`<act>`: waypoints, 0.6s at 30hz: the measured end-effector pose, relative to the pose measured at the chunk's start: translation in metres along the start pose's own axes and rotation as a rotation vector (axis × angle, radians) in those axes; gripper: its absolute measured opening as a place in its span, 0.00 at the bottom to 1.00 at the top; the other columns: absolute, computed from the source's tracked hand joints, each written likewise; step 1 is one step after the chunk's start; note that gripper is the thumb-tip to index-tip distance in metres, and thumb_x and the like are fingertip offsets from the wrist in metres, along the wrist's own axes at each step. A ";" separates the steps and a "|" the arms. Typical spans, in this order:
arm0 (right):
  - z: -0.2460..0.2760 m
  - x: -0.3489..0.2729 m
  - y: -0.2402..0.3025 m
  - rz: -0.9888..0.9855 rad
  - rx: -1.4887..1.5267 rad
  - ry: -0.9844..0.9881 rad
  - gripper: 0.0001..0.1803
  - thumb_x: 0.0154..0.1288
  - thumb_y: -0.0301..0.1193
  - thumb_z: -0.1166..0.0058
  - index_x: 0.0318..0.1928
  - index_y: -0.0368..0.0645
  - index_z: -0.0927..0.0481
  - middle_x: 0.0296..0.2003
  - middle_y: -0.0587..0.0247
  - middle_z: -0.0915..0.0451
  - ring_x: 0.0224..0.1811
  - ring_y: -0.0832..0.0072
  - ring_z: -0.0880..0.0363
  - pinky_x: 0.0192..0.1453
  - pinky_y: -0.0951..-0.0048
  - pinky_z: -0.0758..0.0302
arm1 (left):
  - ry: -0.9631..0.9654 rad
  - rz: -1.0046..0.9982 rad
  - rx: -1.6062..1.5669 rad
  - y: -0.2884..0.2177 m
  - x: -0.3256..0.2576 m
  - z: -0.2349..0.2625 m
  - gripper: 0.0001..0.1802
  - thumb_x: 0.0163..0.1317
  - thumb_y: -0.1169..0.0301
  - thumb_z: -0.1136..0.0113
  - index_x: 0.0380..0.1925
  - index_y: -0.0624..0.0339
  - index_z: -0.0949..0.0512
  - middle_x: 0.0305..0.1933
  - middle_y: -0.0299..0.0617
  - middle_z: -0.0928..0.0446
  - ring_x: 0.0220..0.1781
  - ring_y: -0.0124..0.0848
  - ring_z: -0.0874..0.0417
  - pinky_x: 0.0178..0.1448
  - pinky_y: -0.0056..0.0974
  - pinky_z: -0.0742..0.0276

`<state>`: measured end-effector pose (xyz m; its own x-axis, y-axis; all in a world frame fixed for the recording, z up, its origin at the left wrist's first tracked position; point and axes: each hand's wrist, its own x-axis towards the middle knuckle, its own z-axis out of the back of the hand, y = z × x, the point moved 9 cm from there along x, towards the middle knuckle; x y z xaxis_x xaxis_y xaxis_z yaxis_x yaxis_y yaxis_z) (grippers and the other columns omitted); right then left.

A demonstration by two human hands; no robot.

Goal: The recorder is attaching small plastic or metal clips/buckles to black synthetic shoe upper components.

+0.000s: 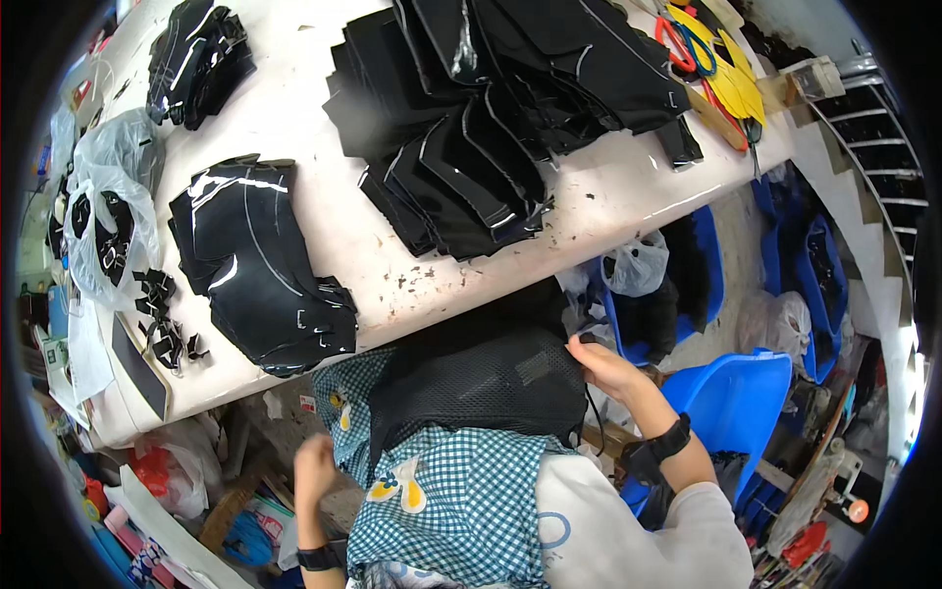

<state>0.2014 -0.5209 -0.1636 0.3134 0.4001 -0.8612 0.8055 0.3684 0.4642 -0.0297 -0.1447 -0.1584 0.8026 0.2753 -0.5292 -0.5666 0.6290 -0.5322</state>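
A black mesh cloth (pixel 471 378) lies over my lap, on top of a green-and-white checked apron (pixel 451 496) with yellow and white patches. My right hand (pixel 606 367) is closed at the cloth's right edge, thumb and fingers pinching it. Beside the apron's left edge, my left hand (pixel 314 469) is curled closed; whatever it may hold is hidden. On the table in front of me sit stacks of glossy black cut pieces: one near the front edge (pixel 250 265), a large spread pile (pixel 461 147) and a smaller bundle (pixel 196 64).
Scissors (pixel 687 44) and yellow cut pieces (pixel 731 88) lie at the table's (pixel 324 201) far right. Black binder clips (pixel 162 314) and a clear plastic bag (pixel 113 167) are at left. Blue bins (pixel 702 270) and a blue chair (pixel 731 402) stand on my right.
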 end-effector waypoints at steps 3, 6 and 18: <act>-0.018 0.001 0.012 -0.158 0.087 0.058 0.31 0.65 0.53 0.60 0.51 0.36 0.28 0.47 0.62 0.25 0.48 0.75 0.29 0.54 0.76 0.35 | -0.115 -0.130 -0.136 -0.061 0.047 0.046 0.07 0.51 0.80 0.53 0.29 0.67 0.25 0.32 0.51 0.23 0.32 0.45 0.22 0.37 0.40 0.27; -0.045 0.002 0.031 -0.041 -0.100 0.215 0.30 0.57 0.38 0.45 0.56 0.35 0.34 0.51 0.57 0.28 0.53 0.72 0.32 0.58 0.75 0.37 | -0.068 -0.301 -0.039 -0.137 0.077 0.044 0.10 0.56 0.75 0.52 0.37 0.66 0.25 0.40 0.53 0.24 0.42 0.47 0.24 0.49 0.41 0.31; -0.087 -0.069 0.076 0.442 -0.506 0.156 0.37 0.44 0.30 0.35 0.50 0.39 0.46 0.38 0.52 0.26 0.40 0.68 0.25 0.45 0.71 0.30 | 0.609 -0.184 -0.650 -0.173 0.133 -0.021 0.55 0.34 0.49 0.31 0.61 0.64 0.43 0.64 0.51 0.41 0.67 0.41 0.45 0.70 0.37 0.56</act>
<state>0.1974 -0.4472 -0.0506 0.4517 0.7052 -0.5466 0.2730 0.4740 0.8371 0.1709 -0.2325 -0.1509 0.7584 -0.3367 -0.5581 -0.5804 0.0405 -0.8133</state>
